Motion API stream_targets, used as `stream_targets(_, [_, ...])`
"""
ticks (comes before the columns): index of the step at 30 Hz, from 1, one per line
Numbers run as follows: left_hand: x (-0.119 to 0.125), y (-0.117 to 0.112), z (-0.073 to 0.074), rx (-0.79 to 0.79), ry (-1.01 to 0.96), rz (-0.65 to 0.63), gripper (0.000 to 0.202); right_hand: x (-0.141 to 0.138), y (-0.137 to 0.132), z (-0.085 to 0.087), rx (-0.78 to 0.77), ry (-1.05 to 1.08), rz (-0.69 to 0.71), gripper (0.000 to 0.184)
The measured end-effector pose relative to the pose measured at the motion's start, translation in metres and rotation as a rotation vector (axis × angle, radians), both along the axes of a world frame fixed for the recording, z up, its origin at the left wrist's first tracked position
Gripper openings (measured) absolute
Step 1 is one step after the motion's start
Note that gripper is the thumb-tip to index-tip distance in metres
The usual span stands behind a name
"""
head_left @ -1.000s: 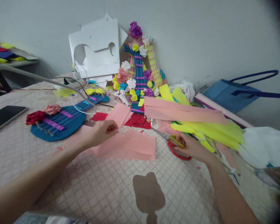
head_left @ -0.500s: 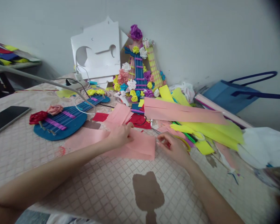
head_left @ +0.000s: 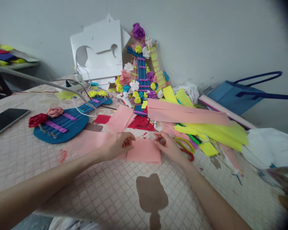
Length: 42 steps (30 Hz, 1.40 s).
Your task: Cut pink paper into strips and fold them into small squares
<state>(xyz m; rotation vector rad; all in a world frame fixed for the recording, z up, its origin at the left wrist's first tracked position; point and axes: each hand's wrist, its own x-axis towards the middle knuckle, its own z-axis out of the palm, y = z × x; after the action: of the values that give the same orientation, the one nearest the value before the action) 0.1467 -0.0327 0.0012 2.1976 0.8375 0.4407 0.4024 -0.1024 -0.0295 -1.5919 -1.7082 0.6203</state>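
Observation:
A piece of pink crepe paper (head_left: 144, 152) lies on the table in front of me, between my two hands. My left hand (head_left: 116, 145) is at its upper left edge, thumb and curled fingers closed on the paper. At the upper right corner, my right hand (head_left: 169, 146) pinches the edge between thumb and fingers. More pink paper (head_left: 85, 140) spreads out beyond my left wrist. Just right of my right hand rest scissors with yellow and red handles (head_left: 189, 155). A small stack of pink strips (head_left: 121, 118) sits behind my left hand, over red paper (head_left: 144, 123).
To the left are a blue paper guitar (head_left: 62, 123) with paper roses and a phone (head_left: 8, 121). Decorated guitars (head_left: 142, 72) lean on the wall behind a glue gun (head_left: 124, 99). Pink strips (head_left: 187, 111) and yellow paper (head_left: 220, 135) pile up at right, near a blue bag (head_left: 235, 95).
My right hand has moved up and left from beside the scissors to the paper's corner. My left hand has drawn back leftward and down, and the paper now looks shorter between the hands.

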Motion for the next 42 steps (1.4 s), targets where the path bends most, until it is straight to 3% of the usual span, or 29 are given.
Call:
stream_targets(5, [-0.019,-0.029,0.001,0.117,0.084,-0.188,0.017,-0.003,0.001,-0.003,0.032,-0.045,0.037,0.027])
stream_targets(10, [-0.037,-0.045,-0.008,0.347,0.049,-0.146,0.025,-0.004,0.001,-0.005,0.070,-0.111,-0.007,0.025])
stream_targets(14, [-0.058,-0.049,-0.020,0.473,0.072,-0.068,0.029,-0.014,-0.005,0.005,0.220,-0.198,-0.007,0.022])
stream_targets(17, [-0.079,-0.042,-0.023,0.546,0.105,0.067,0.029,-0.033,-0.017,0.018,0.311,-0.272,0.120,0.024])
stream_targets(21, [-0.113,-0.027,-0.013,0.570,0.199,0.320,0.024,-0.061,-0.033,0.025,0.256,-0.425,0.416,0.033])
stream_targets(25, [-0.143,-0.021,-0.001,0.477,0.325,0.604,0.022,-0.069,-0.036,0.019,0.145,-0.547,0.438,0.043])
stream_targets(28, [-0.155,-0.023,0.000,0.420,0.412,0.673,0.026,-0.067,-0.034,0.016,0.103,-0.577,0.428,0.044])
stream_targets(31, [-0.158,-0.022,-0.007,0.403,0.441,0.668,0.027,-0.067,-0.035,0.014,0.086,-0.582,0.433,0.045])
stream_targets(35, [-0.149,-0.020,-0.013,0.514,0.402,0.682,0.024,-0.064,-0.036,0.015,0.140,-0.504,0.386,0.047])
stream_targets(37, [-0.137,-0.021,-0.012,0.549,0.325,0.595,0.022,-0.057,-0.035,0.016,0.192,-0.435,0.310,0.043])
stream_targets(42, [-0.084,-0.023,-0.005,0.434,0.166,0.294,0.020,-0.029,-0.027,0.020,0.244,-0.302,0.036,0.029])
